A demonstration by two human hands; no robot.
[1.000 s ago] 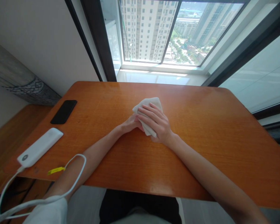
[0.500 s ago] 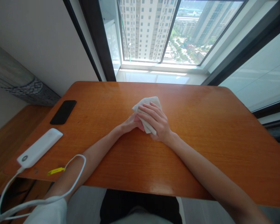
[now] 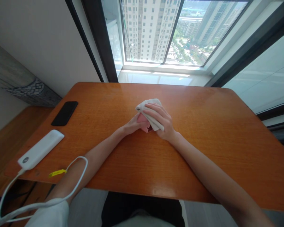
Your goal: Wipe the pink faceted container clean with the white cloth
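Above the middle of the wooden table [image 3: 123, 170], my left hand [image 3: 134, 124] is closed around a small pink object [image 3: 143, 121]. A dark patch shows at the object's lower edge, and its kind cannot be made out. My right hand [image 3: 165, 123] presses a folded white cloth or wipe [image 3: 151, 104] against its top and right side. The fingers of that hand curve over the cloth. Much of the pink object lies hidden beneath the cloth and the fingers.
A black phone [image 3: 64, 113] lies on the table's left side. Nearer me is a white power bank [image 3: 41, 149], its white cable [image 3: 28, 206] looping over my left forearm, with a yellow tag [image 3: 57, 173]. A window [image 3: 165, 34] stands beyond the far edge.
The cloth and my right hand have shifted slightly right. More of the pink object now shows beside my left hand, including its dark patch.
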